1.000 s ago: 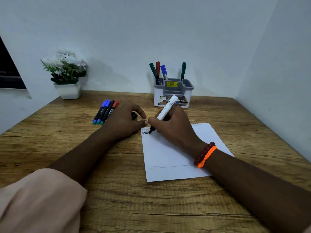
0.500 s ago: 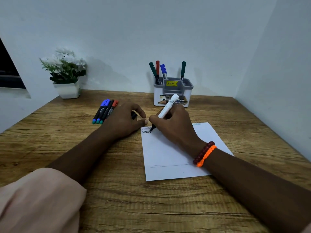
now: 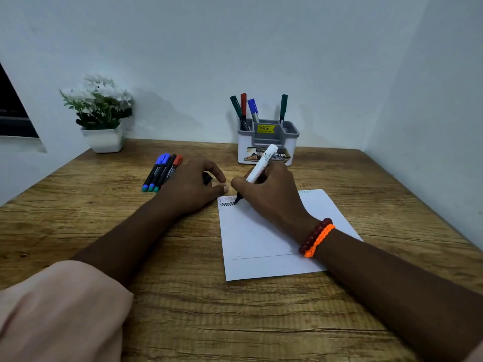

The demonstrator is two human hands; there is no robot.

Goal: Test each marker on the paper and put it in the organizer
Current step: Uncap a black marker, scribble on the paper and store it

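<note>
Marker (image 3: 262,163) gripped by right hand (image 3: 271,194), tip at paper (image 3: 261,241) far-left edge; left hand (image 3: 193,189) curls round black cap (image 3: 207,178).

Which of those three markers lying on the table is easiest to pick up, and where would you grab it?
The red-capped marker: it lies outermost on the right. Pinch mid-barrel from above, fingers across it; its left side touches the neighbour, and the left hand sits close by.

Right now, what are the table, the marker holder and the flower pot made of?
The table looks like wood or a wood-look laminate: brown grain lines run across it, with a dull finish. The marker holder seems to be smooth plastic, white outside with a grey insert and moulded edges. The flower pot is plain white, either ceramic or plastic; it is hard to tell.
</note>
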